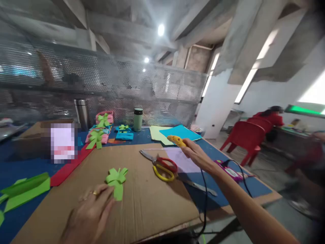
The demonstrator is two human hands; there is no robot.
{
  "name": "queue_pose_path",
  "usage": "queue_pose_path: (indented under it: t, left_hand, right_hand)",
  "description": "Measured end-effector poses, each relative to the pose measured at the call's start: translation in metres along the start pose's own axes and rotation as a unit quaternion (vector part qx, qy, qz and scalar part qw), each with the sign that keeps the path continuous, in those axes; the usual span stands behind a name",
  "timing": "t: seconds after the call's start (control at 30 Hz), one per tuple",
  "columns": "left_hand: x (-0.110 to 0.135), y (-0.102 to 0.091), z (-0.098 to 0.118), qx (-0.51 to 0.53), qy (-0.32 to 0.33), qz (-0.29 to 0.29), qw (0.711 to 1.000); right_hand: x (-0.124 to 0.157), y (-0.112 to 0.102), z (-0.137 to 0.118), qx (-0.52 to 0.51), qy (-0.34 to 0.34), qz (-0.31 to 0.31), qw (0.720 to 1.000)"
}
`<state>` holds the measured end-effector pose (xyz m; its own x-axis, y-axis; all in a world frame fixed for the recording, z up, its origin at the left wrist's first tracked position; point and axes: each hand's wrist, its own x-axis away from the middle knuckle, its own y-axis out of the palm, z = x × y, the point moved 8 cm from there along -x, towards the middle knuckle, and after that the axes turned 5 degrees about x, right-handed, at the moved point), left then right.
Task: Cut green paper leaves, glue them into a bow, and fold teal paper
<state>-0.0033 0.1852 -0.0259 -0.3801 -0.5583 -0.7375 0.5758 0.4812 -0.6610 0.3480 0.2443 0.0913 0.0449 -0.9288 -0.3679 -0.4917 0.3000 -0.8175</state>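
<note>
My right hand (194,152) is wrapped round a yellow corded tool (177,140) that looks like a hot glue gun, its nose pointing left above the table. A black cord (205,193) hangs below that hand. Low at the left, my left hand (90,211), with a ring on one finger, has its fingers drawn together at the left edge of a green paper cutout (118,179) with a fringed, leaf-like top. The grip itself is partly hidden and slightly blurred. Scissors (165,167) with one red and one yellow handle lie between my hands on brown cardboard (142,210).
Similar green cutouts (96,138) sit on folded pink and blue pieces behind. A steel flask (81,113), a green bottle (138,119), a cardboard box (30,139) and blue sheets (181,133) stand or lie around. A purple item (230,172) is right; red chairs (245,137) stand beyond.
</note>
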Motion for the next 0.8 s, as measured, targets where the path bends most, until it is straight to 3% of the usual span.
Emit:
queue_pose_path:
  t: [0.07, 0.17, 0.33, 0.47, 0.63, 0.8]
  left_hand:
    - [0.001, -0.013, -0.012, -0.006, -0.037, -0.003, 0.999]
    - [0.003, -0.024, -0.025, 0.019, -0.105, -0.024, 0.994]
    - [0.001, -0.02, -0.035, 0.061, -0.204, -0.075, 0.974]
    - [-0.019, -0.015, -0.044, 0.076, -0.264, -0.13, 0.953]
    - [-0.055, -0.003, -0.053, 0.084, -0.325, -0.243, 0.91]
    - [-0.073, 0.015, -0.057, 0.115, -0.325, -0.296, 0.891]
  right_hand:
    - [0.002, -0.014, 0.009, 0.109, 0.001, 0.019, 0.994]
    - [0.003, -0.016, 0.032, 0.151, 0.014, 0.014, 0.988]
    - [-0.002, 0.021, 0.088, 0.221, -0.015, -0.04, 0.974]
    - [0.0, 0.041, 0.122, 0.211, -0.017, -0.052, 0.976]
    - [0.0, 0.04, 0.133, 0.185, -0.026, -0.041, 0.982]
    - [0.001, 0.036, 0.13, 0.155, -0.008, -0.034, 0.987]
